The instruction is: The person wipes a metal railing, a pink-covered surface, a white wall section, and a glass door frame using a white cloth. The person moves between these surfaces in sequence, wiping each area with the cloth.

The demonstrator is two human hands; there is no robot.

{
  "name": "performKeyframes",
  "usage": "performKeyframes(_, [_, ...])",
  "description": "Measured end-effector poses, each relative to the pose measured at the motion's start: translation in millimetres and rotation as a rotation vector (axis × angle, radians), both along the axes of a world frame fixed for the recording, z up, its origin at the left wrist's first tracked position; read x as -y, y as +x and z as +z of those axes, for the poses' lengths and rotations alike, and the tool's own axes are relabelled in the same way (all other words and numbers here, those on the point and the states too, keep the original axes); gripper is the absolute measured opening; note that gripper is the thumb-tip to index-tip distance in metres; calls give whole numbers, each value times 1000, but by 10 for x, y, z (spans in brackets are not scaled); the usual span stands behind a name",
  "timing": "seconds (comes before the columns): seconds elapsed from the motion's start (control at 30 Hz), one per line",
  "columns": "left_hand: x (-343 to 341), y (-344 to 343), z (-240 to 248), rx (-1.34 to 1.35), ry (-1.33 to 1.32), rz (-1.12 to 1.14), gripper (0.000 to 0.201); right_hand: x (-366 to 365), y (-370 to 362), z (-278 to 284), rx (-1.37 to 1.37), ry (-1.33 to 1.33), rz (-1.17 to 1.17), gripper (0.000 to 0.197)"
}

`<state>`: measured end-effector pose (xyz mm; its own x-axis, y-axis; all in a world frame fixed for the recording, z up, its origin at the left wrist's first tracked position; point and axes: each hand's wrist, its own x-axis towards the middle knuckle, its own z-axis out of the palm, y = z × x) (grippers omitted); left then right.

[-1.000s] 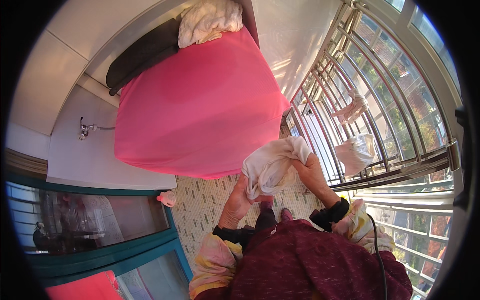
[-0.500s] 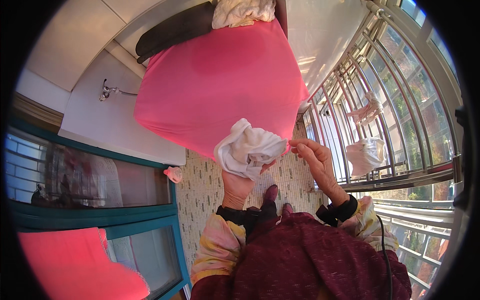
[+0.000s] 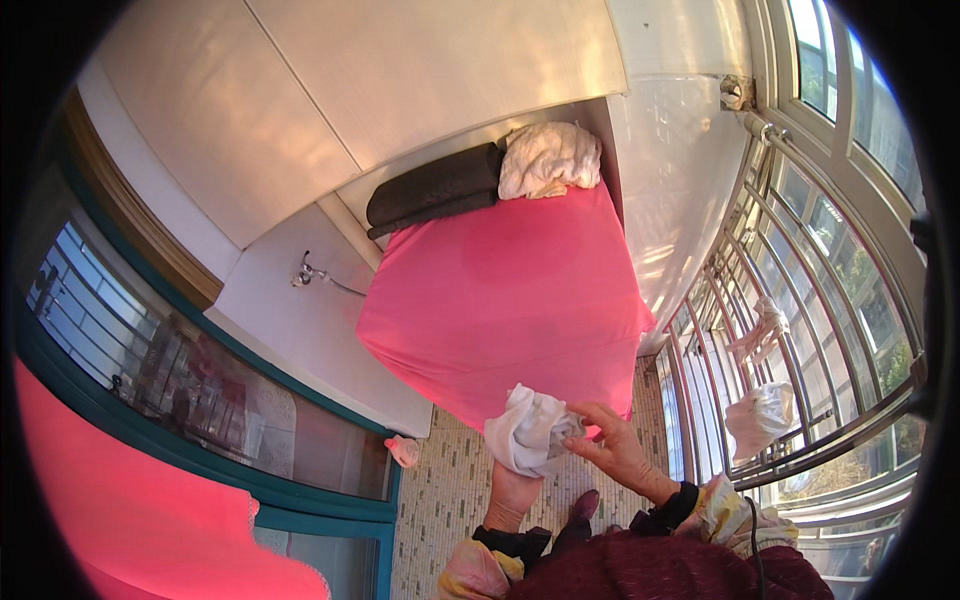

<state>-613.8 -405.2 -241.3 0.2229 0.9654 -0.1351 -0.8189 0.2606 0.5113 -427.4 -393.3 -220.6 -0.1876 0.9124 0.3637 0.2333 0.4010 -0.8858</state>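
Note:
A crumpled white cloth [image 3: 528, 428] is bunched up in front of me, just above the near edge of a pink cover. My left hand [image 3: 514, 492] holds it from below; the cloth hides most of those fingers. From the right, my right hand [image 3: 618, 456] reaches over with bent fingers and grips the cloth's right edge between thumb and fingertips.
The pink cover [image 3: 500, 280] drapes over a boxy thing, with a black rolled item [image 3: 435, 190] and a cream cloth [image 3: 550, 160] at its back. Metal window bars [image 3: 800, 300] line the right, hung with a white bag [image 3: 760, 415]. A pink bottle [image 3: 403, 451] stands on the tiled floor.
The view has tilted up, so more of the wall behind shows. My right hand has closed in on the cloth, with its fingers now farther over the edge. The left hand still holds it.

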Motion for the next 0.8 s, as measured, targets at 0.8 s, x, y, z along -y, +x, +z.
performKeyframes(0.8, [-505, -98, 4, -420, 146, -160, 52, -500, 5, -62, -970, -673, 127, 38])
